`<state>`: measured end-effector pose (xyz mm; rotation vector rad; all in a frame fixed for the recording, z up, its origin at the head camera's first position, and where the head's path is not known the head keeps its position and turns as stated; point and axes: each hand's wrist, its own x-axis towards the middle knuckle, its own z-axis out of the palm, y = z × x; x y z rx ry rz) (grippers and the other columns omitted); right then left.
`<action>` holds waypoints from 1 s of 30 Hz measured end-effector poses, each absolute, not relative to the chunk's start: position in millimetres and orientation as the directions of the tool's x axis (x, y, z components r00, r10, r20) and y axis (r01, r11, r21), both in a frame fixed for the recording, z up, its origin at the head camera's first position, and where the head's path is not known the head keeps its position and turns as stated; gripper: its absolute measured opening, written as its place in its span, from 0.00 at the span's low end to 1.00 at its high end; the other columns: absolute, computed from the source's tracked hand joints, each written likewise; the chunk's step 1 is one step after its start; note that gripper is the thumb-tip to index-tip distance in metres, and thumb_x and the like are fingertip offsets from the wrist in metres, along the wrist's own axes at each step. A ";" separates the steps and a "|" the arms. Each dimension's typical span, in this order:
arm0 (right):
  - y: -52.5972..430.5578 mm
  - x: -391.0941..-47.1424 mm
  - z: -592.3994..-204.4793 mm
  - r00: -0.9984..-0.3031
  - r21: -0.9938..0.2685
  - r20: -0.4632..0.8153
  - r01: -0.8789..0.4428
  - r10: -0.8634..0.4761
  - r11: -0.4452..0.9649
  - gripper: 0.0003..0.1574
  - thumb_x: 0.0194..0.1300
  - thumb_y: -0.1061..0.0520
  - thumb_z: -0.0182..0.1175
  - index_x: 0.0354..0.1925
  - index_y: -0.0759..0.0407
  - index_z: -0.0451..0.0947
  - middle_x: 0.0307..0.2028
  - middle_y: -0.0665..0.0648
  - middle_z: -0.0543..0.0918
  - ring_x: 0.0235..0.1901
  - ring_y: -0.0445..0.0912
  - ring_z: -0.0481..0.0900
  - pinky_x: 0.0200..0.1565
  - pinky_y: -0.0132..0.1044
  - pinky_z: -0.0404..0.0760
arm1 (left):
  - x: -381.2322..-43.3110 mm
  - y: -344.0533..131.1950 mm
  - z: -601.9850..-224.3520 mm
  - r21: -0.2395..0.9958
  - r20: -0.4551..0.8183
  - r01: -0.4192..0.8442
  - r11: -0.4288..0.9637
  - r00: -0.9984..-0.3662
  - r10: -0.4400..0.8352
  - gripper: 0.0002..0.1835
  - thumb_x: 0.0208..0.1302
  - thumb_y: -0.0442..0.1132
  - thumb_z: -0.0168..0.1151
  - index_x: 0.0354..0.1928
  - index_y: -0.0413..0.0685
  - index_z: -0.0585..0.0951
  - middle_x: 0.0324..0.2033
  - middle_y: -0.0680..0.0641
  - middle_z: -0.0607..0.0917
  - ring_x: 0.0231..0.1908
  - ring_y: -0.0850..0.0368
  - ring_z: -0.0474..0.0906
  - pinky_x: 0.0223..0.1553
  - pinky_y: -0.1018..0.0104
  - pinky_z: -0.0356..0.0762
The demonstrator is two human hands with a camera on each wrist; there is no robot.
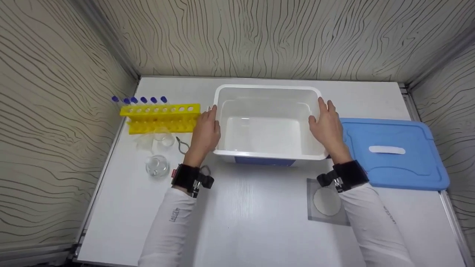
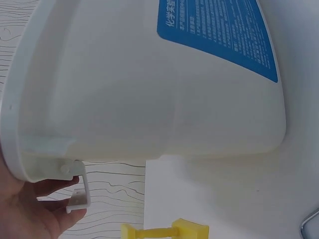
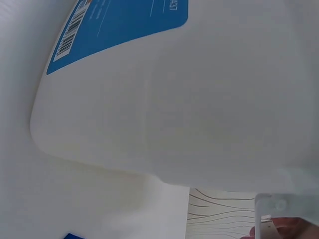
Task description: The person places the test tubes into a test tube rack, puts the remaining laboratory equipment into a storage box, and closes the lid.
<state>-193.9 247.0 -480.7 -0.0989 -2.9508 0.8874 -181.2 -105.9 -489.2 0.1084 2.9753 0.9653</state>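
A white plastic storage box (image 1: 263,135), open at the top with no contents visible inside, stands between my two hands. My left hand (image 1: 206,131) grips its left rim; in the left wrist view, the fingers (image 2: 55,214) curl under the rim beside a white side latch (image 2: 79,199). On the opposite side my right hand (image 1: 328,126) holds the right rim, thumb inside the wall. Only a few right fingertips (image 3: 286,228) show in the right wrist view, by the other latch (image 3: 269,209). A blue printed label (image 2: 219,35) covers part of the box's front.
Left of the box are a yellow test tube rack (image 1: 161,118) with several blue-capped tubes, glassware (image 1: 157,166) and metal tongs (image 1: 182,145). A blue lid (image 1: 397,155) lies at the right. A wire gauze (image 1: 326,202) with a pale disc lies near my right forearm.
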 end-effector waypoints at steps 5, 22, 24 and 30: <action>246.6 -192.5 -482.7 -0.996 -0.530 0.066 0.014 0.057 0.848 0.39 0.70 0.64 0.46 0.76 0.67 0.51 0.65 0.82 0.66 0.62 0.77 0.67 0.55 0.71 0.73 | -178.6 -106.0 -488.3 0.591 0.007 0.064 0.804 -0.997 0.074 0.29 0.76 0.38 0.44 0.76 0.44 0.57 0.71 0.38 0.69 0.73 0.44 0.63 0.76 0.52 0.58; 242.2 -180.3 -486.1 -0.994 -0.523 0.095 0.000 0.058 0.852 0.39 0.67 0.69 0.44 0.75 0.68 0.52 0.50 0.84 0.77 0.53 0.77 0.74 0.45 0.69 0.76 | -165.9 -109.5 -490.3 0.622 0.026 0.059 0.781 -0.998 0.055 0.29 0.76 0.38 0.44 0.76 0.45 0.58 0.70 0.40 0.70 0.72 0.46 0.64 0.76 0.53 0.59; 242.0 -180.5 -486.7 -0.994 -0.522 0.096 -0.001 0.058 0.853 0.39 0.67 0.69 0.44 0.75 0.68 0.52 0.50 0.84 0.77 0.53 0.77 0.74 0.46 0.69 0.76 | -165.0 -110.6 -491.2 0.626 0.036 0.067 0.777 -0.998 0.057 0.29 0.76 0.38 0.45 0.76 0.45 0.59 0.70 0.40 0.71 0.72 0.46 0.64 0.76 0.53 0.60; 241.2 -181.6 -487.8 -0.995 -0.516 0.091 -0.006 0.048 0.856 0.39 0.67 0.69 0.45 0.75 0.69 0.52 0.49 0.84 0.77 0.53 0.77 0.74 0.47 0.70 0.76 | -161.7 -116.9 -492.2 0.686 0.002 0.028 0.727 -0.999 0.037 0.29 0.75 0.42 0.46 0.76 0.49 0.60 0.71 0.42 0.70 0.72 0.48 0.65 0.75 0.53 0.62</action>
